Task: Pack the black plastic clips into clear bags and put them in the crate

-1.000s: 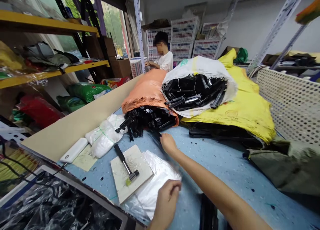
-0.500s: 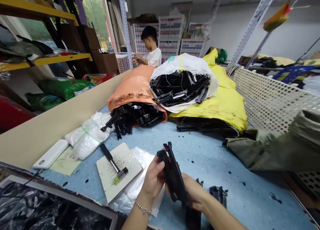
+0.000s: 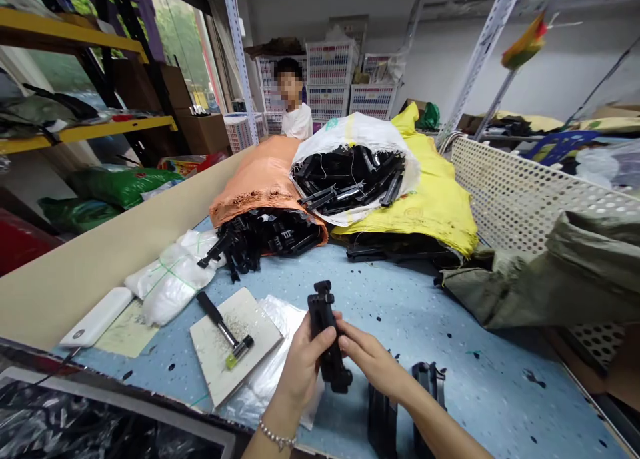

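Observation:
In the middle of the head view, a long black jointed plastic part (image 3: 327, 312) is held upright over the blue table. My left hand (image 3: 303, 356) wraps round it, with the thumb across its front. My right hand (image 3: 373, 359) is closed against its right side, fingertips on the part; some of those fingers are hidden behind it. More black plastic parts stand under and beside my right forearm, one (image 3: 383, 419) partly covered by it and another (image 3: 430, 382) to its right. Left of my hands, a hammer (image 3: 213, 309) lies on a pale square board (image 3: 207, 362).
An orange sack (image 3: 255, 172), a white sack (image 3: 350, 129) and a yellow sack (image 3: 440, 192) spill black parts at the back. Clear plastic bags (image 3: 273, 379) lie beside the board. A perforated cream basket (image 3: 510, 192) borders the right. Another person (image 3: 297, 119) is behind the sacks.
The black part has been brought together into a compact upright shape, and a lower black piece now stands on the table apart from it. My right hand has moved up onto the part's side.

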The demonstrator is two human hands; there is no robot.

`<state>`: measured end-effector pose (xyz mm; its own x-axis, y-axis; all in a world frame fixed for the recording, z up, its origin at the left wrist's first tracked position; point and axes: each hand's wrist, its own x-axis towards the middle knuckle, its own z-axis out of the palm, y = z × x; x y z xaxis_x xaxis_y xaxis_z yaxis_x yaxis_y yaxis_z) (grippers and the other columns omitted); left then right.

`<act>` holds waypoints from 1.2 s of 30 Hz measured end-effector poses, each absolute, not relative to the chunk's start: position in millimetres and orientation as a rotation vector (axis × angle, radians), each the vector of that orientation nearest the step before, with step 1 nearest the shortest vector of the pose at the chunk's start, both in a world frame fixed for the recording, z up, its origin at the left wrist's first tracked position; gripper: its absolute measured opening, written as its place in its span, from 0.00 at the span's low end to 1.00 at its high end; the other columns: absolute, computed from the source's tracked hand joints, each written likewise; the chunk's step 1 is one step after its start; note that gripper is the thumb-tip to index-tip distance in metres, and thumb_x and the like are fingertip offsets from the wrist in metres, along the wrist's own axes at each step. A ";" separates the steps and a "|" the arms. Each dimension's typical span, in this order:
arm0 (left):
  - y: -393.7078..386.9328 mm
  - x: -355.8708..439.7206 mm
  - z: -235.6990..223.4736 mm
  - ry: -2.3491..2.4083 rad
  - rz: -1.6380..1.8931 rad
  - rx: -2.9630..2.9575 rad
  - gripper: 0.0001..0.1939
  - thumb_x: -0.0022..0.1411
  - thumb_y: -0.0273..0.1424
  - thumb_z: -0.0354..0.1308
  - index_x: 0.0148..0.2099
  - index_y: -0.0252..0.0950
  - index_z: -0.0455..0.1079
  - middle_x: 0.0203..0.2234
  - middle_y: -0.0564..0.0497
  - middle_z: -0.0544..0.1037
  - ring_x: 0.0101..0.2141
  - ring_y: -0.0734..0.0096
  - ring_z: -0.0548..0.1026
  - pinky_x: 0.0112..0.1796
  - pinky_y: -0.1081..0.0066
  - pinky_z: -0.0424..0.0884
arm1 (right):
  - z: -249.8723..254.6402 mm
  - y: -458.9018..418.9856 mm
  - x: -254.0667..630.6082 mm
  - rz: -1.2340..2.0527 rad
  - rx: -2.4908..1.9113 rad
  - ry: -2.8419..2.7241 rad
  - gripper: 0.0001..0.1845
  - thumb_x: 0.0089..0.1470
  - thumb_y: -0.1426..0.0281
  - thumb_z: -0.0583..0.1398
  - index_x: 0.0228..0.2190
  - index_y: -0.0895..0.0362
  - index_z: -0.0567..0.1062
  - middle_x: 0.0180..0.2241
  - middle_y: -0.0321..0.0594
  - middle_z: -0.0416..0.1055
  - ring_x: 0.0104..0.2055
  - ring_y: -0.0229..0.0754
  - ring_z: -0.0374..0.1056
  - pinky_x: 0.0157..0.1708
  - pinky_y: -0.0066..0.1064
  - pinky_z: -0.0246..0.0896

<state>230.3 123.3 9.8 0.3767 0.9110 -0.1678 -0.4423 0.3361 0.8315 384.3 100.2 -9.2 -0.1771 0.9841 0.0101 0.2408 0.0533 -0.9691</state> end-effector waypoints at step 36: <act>70.2 265.9 -94.5 0.994 0.914 1.130 0.23 0.54 0.34 0.63 0.53 0.38 0.72 0.64 0.43 0.58 0.65 0.54 0.50 0.64 0.57 0.39 | -0.5 252.4 485.2 0.259 -2.007 -1.833 0.23 0.56 0.80 0.49 0.51 0.59 0.69 0.55 0.51 0.65 0.57 0.48 0.56 0.53 0.37 0.51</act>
<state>265.9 70.2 -94.5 0.3005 0.9405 -0.1587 -0.0791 0.1904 0.9785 485.2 252.4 -0.5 0.1189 0.9837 0.1347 0.9079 -0.0528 -0.4158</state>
